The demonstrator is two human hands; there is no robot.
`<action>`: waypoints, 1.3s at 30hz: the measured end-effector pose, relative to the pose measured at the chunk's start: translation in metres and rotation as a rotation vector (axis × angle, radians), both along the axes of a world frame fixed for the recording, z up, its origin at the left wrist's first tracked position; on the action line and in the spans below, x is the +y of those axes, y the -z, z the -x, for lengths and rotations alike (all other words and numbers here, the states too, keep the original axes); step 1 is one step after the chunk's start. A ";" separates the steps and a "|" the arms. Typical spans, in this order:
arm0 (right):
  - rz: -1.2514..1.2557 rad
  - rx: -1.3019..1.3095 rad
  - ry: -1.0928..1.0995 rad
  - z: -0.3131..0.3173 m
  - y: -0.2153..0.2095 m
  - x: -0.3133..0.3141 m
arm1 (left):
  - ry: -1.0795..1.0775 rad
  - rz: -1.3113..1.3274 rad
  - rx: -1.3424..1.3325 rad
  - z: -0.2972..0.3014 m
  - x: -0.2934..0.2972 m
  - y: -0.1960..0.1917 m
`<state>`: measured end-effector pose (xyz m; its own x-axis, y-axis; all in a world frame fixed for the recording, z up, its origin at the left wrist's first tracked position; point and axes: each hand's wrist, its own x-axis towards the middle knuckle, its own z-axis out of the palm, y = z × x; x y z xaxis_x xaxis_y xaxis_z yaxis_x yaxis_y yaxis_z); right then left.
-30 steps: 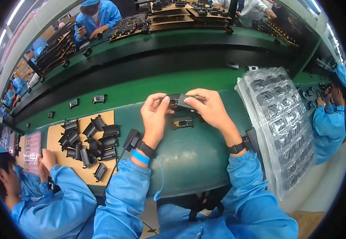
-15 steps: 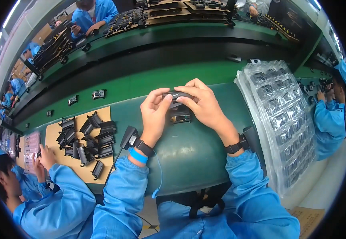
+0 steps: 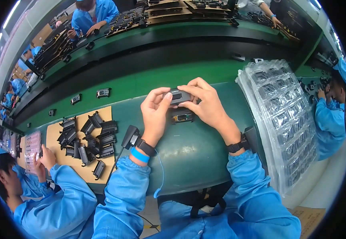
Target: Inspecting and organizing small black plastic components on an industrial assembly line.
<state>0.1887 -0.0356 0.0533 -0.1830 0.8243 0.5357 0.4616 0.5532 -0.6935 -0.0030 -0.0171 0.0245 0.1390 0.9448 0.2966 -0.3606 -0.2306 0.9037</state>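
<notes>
Between both hands I hold a small dark grey plastic housing (image 3: 182, 96) with a rectangular window, its flat face tilted up toward me. My left hand (image 3: 155, 109) pinches its left end between thumb and fingers. At its right end my right hand (image 3: 205, 102) grips in the same way. Just below the held housing, a second small device (image 3: 181, 116) with circuit parts exposed lies on the green work table (image 3: 177, 159). Each wrist wears a black strap, and the left also has a blue band with a coiled cord (image 3: 161, 175).
To the left, a cardboard sheet (image 3: 55, 135) bears a pile of black plastic housings (image 3: 86, 153); a co-worker sits beside it. Stacked clear blister trays (image 3: 284, 119) stand at the right. Beyond runs a green conveyor belt (image 3: 137, 83) with a few small devices (image 3: 103, 93).
The housing in my hands has turned from edge-on so that its windowed face shows. Devices on the belt have shifted slightly right. A far co-worker's arm reaches farther right.
</notes>
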 end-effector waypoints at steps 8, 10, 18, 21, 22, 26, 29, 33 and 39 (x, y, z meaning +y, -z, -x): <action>-0.133 -0.063 0.037 0.008 0.002 0.002 | -0.043 0.035 -0.034 0.003 0.002 0.001; -0.037 0.009 0.025 0.004 0.000 0.003 | -0.041 0.043 -0.036 0.004 0.003 0.001; 0.291 0.497 -0.107 0.005 0.006 0.010 | 0.019 -0.002 -0.018 0.004 0.002 0.000; 0.311 0.497 -0.121 0.007 -0.001 0.011 | 0.027 -0.012 -0.033 0.008 0.001 -0.003; 0.308 0.489 -0.124 0.008 -0.002 0.014 | 0.026 -0.003 -0.027 0.007 0.002 -0.002; 0.263 0.452 -0.020 -0.002 -0.012 0.046 | 0.014 0.120 -0.058 0.000 0.004 0.003; 0.304 0.423 0.033 -0.027 -0.012 0.107 | -0.043 0.119 -0.049 0.005 0.005 0.007; 0.377 0.342 0.193 -0.067 0.008 0.156 | -0.080 0.159 -0.021 0.007 0.008 0.013; 0.371 0.120 0.282 -0.109 0.039 0.170 | -0.087 0.184 -0.010 0.003 0.012 0.018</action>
